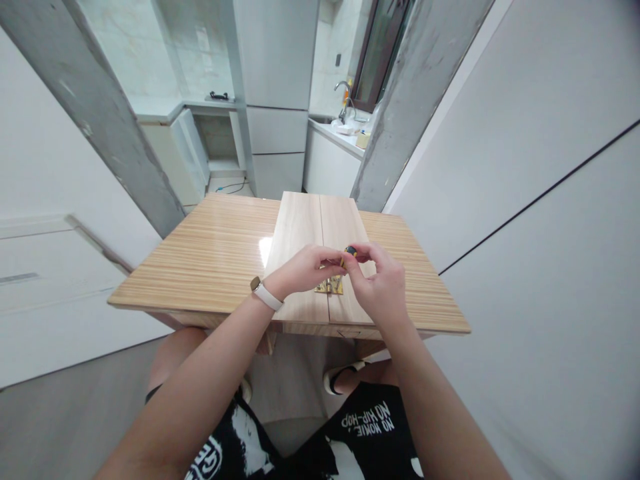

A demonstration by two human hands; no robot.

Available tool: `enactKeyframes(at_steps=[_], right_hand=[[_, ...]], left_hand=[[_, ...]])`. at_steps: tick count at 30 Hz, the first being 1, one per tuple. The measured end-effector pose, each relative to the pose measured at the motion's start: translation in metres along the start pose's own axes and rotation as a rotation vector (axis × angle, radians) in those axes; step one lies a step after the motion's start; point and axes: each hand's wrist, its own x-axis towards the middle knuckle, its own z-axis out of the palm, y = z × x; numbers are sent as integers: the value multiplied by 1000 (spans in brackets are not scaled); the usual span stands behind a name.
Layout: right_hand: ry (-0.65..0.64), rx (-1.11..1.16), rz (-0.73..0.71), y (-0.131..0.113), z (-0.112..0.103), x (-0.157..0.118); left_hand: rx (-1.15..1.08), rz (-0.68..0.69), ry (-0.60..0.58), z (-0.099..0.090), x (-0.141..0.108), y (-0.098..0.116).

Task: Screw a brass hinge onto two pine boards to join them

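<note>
Over the pale wooden board (pixel 299 233), both of my hands meet around a small black and yellow object (pixel 351 251). My left hand (pixel 313 267), with a watch on its wrist, pinches it from the left. From the right, my right hand (pixel 379 280) holds the same object between thumb and fingers. Just below the hands, a small yellow piece with metal parts on it (pixel 330 285) lies on the board. Its upper edge is partly hidden by my left hand.
The board lies across a wooden table (pixel 220 247). Beyond the table stand a grey fridge (pixel 277 127), a counter with a sink and faucet (pixel 343 100), and an open cabinet (pixel 215 140). White panels rise on both sides.
</note>
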Motion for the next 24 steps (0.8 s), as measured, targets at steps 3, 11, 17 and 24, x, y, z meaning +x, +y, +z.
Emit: enactKeyframes(at_steps=[3,11,17,24], right_hand=[[-4,-2,8,-1,0,1],[-219,32,1,-4,-8,10],[-139,41,28,-8,-19,16],[256,45,267,32,-79,-2]], left_hand=[[-5,-5,29,2,-2,2],[91,-42,138,7,-12,8],[36,-78,195,14,-15,15],[212,-247,316,-4,-54,15]])
